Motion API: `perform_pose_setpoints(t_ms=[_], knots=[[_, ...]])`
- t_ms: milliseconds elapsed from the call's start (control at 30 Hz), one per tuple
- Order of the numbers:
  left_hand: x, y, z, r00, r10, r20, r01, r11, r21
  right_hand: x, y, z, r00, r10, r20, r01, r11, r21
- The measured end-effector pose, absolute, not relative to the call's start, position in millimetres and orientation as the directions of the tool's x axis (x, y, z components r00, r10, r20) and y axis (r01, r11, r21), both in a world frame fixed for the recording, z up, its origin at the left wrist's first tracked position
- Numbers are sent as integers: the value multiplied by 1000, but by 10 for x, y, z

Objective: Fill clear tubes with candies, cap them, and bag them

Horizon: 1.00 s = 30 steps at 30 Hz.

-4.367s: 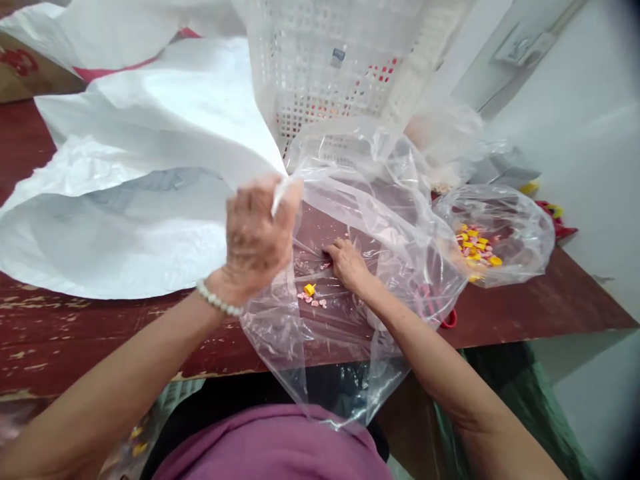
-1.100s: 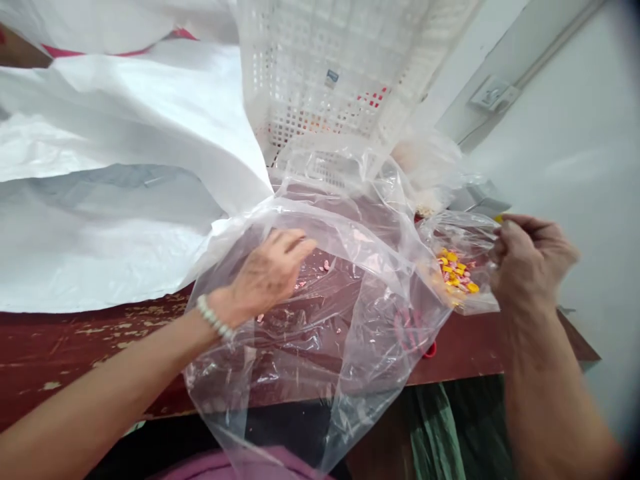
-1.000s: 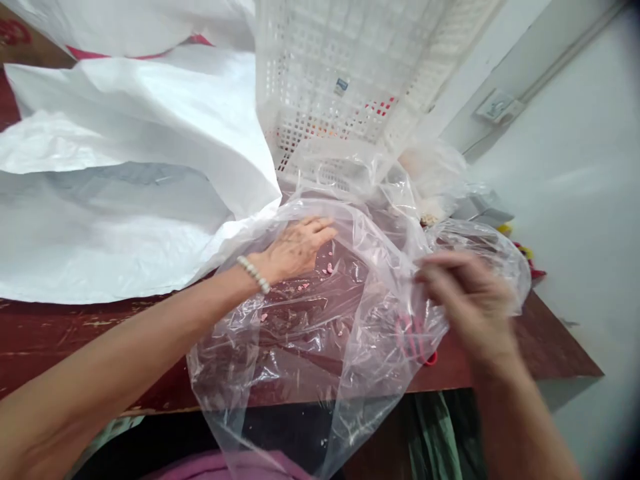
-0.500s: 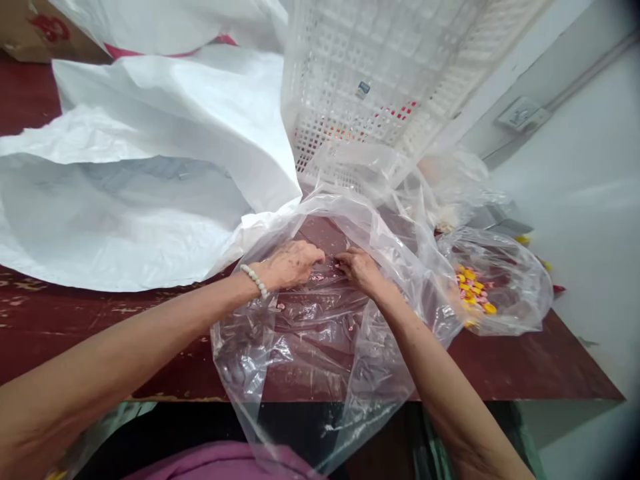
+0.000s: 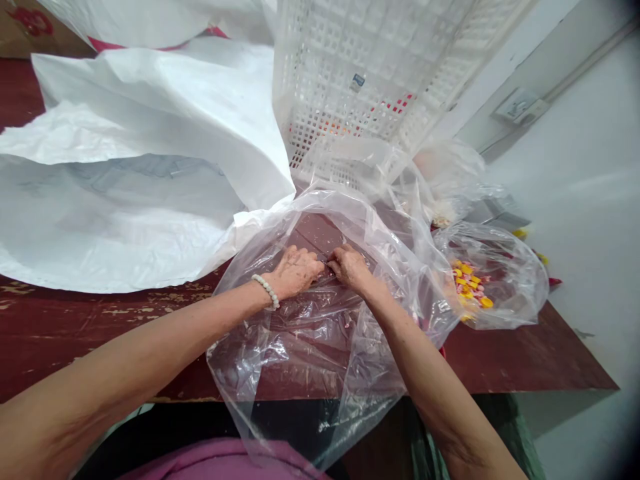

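**Both hands deep in a clear plastic bag on the counter**

At the far left of the frame a big white woven sack (image 5: 135, 167) lies spread over the dark red counter (image 5: 75, 333), its mouth gaping toward the middle. At the upper left corner a cardboard box (image 5: 20, 20) shows a red mark too cropped to read.

Just left of centre, the left hand (image 5: 295, 272), with a bead bracelet (image 5: 266, 291) at the wrist, reaches into the large clear bag (image 5: 320, 347), which lies open on the counter in the lower middle and hangs over the near edge. The fingers are curled down and pressed toward the other hand; whether they pinch anything cannot be told. The right hand (image 5: 350, 267) meets it fingertip to fingertip inside the bag, also curled, its grip equally hidden.

The bag is thin, limp film: I judge it very light, slippery and easy to tear or crumple, best taken by the rim of its mouth.

Above centre stands a white lattice basket (image 5: 380, 67); a small sticker on it is too small to read. At the right, a smaller clear bag (image 5: 515, 267) holds yellow and pink pieces (image 5: 467, 287), apart from both hands.
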<state>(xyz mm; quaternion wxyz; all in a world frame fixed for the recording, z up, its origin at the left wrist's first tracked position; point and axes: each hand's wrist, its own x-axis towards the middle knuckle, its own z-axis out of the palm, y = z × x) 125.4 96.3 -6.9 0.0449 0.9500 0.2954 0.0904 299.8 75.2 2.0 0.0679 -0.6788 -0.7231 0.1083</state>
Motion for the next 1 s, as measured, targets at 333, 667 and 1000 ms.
perform_pose_setpoints(t_ms=[333,667,1000], knots=[[1214,1089,71,621,757,205,611,-631,479,3113,776,144,216,969,-118,314,-183,-932],[1465,963,419,676,566,473,532,-818,219,2629,772,260,25,908,-419,-613,-317,-724],[1150,1059,326,521,781,346,393,-579,715,3210,760,76,187,969,-163,420,-229,-878]])
